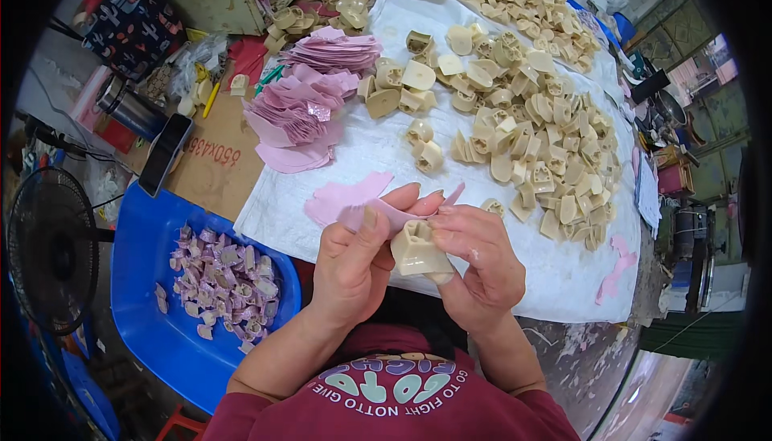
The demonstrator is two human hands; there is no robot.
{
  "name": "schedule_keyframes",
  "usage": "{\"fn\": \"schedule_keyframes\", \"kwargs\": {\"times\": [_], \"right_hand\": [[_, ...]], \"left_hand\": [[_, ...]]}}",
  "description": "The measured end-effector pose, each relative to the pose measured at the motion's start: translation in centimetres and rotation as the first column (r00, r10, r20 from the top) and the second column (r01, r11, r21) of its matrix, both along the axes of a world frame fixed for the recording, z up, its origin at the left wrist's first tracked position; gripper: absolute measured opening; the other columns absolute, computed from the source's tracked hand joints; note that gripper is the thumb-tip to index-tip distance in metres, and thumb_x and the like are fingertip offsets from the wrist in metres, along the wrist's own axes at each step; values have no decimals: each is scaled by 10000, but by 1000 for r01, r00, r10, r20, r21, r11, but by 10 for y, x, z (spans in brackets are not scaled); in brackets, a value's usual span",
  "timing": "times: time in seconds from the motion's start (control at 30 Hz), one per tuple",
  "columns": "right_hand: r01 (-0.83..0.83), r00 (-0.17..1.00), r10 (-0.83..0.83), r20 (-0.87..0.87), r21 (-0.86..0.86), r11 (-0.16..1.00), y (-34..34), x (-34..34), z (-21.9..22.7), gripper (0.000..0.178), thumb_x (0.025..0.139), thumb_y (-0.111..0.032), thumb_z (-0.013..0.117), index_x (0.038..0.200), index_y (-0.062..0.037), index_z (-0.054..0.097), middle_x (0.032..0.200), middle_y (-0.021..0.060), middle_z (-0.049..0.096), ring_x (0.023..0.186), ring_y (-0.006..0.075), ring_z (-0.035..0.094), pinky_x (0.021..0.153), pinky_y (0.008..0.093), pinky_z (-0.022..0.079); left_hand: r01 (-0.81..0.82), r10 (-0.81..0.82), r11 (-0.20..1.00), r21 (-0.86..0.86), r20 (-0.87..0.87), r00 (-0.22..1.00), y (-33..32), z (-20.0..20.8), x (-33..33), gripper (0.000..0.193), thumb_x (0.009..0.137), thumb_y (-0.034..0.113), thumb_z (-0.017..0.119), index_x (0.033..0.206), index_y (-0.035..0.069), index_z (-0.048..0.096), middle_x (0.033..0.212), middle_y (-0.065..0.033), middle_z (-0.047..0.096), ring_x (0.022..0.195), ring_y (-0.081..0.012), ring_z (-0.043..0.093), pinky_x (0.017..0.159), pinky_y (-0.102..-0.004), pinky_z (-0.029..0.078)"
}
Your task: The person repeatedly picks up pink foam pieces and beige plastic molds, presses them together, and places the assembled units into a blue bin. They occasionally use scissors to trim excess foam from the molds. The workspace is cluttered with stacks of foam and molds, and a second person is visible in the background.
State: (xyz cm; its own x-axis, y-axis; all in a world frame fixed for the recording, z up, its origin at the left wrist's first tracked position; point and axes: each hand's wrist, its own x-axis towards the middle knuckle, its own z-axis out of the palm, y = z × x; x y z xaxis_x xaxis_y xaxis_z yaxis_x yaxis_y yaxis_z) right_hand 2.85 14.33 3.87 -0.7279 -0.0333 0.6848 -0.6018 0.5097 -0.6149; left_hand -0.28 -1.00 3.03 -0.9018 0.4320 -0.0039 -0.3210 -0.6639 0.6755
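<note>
My left hand [352,270] pinches a thin pink sheet piece [384,214] between thumb and fingers. One edge of that piece lies along the top of a beige plastic block, shaped like a shoe heel [418,258]. My right hand [482,268] grips the heel from the side, its thumb below, and its fingertips meet the far end of the pink piece. Just beyond my left hand another pink piece [331,200] lies on the white cloth [277,220]. Stacked pink pieces [293,111] stand farther back. Many loose beige heels [555,147] are heaped to the right.
At left, a blue plastic tub [149,324] holds many pink-covered heels [225,280]. A phone [165,154] leans near its rim, by a steel flask [129,107]. A black fan [52,248] stands far left. Pink scraps [615,268] lie at the cloth's right edge.
</note>
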Motion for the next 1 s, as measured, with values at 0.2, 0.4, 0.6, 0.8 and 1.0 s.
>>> {"fn": "schedule_keyframes", "kwargs": {"times": [0.2, 0.4, 0.6, 0.8, 1.0], "right_hand": [[11, 1000, -12, -6, -33, 999, 0, -1, -1, 333, 701, 18, 738, 1012, -40, 633, 1035, 129, 664, 976, 313, 632, 832, 375, 520], [23, 999, -23, -25, 5, 1000, 3, -2, 0, 350, 672, 22, 742, 997, -42, 627, 1004, 118, 654, 933, 311, 624, 799, 384, 513], [84, 996, -83, -13, 216, 973, 14, -6, 8, 358, 656, 11, 761, 974, -48, 609, 946, 97, 641, 860, 271, 574, 751, 364, 454], [119, 987, -148, 67, 328, 937, 12, -5, 15, 308, 637, -17, 734, 915, -52, 606, 868, 92, 602, 815, 281, 541, 708, 366, 397], [112, 975, -178, 132, 398, 910, 11, -2, 10, 282, 639, -10, 706, 899, -38, 601, 811, 94, 559, 772, 286, 510, 691, 385, 383]], "left_hand": [[5, -3, 999, -47, 42, 999, 2, 2, 1, 523, 1024, 356, 397, 1348, -52, 443, 1292, -272, 543, 1211, -307, 549, 1041, -416, 423], [34, -35, 999, 35, 45, 998, 0, 4, -1, 413, 1020, 246, 459, 1273, -73, 528, 1261, -222, 589, 1151, -234, 589, 1012, -352, 437], [-215, 130, 890, -403, -227, 965, -7, 3, -4, 236, 927, 79, 615, 1113, -60, 658, 1123, -176, 672, 1000, -186, 649, 931, -297, 478], [19, -4, 956, -292, 52, 999, -10, 0, -9, 254, 949, 118, 586, 1117, -56, 660, 1130, -157, 672, 1016, -174, 638, 937, -294, 471], [19, -42, 884, -467, -39, 998, -5, -7, -4, 277, 946, 142, 573, 1128, -49, 655, 1131, -186, 667, 1023, -234, 657, 916, -361, 511]]}}
